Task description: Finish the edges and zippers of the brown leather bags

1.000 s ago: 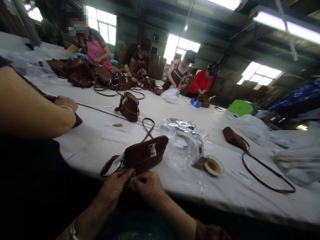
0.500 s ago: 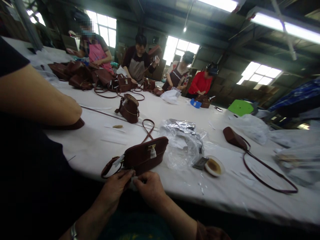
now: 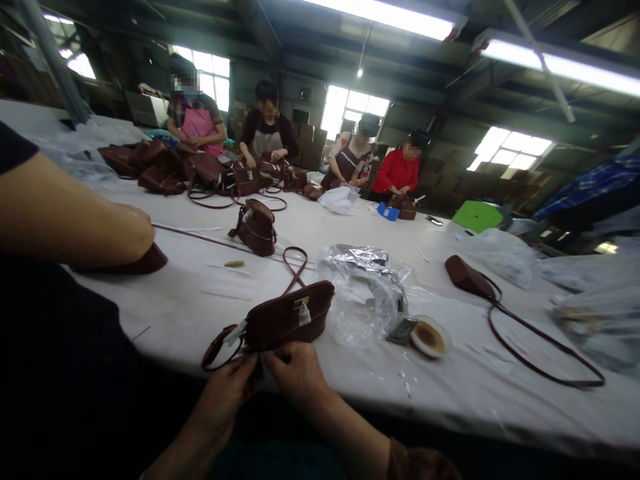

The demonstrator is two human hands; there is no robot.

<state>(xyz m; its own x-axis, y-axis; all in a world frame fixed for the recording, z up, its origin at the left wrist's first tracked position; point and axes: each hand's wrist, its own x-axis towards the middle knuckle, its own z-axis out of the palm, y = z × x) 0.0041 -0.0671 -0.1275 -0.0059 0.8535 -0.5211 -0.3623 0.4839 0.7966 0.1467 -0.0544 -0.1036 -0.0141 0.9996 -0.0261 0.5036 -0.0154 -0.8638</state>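
A dark brown leather handbag (image 3: 285, 317) rests near the front edge of the table, its strap looped behind it and another strap end at its left. White wrapping covers its gold clasp, and a pale strip hangs at the left end. Just below the bag, my left hand (image 3: 233, 381) is closed with thumb and fingers pinched. Close on its right, my right hand (image 3: 299, 373) is also closed in a pinch. Something small and dark shows between the two hands, too hidden to name.
Crumpled clear plastic (image 3: 367, 300) lies right of the bag, beside a dark grey block (image 3: 400, 330) and a round dish with brown content (image 3: 429, 337). Other brown bags (image 3: 255, 227) stand farther back. A co-worker's arm (image 3: 75, 213) reaches in from the left; several people work across the table.
My left hand has shifted slightly down from the bag's lower edge; my right hand stays nearly in place. Across the table, a co-worker has lowered a raised bag. The view has tilted slightly.
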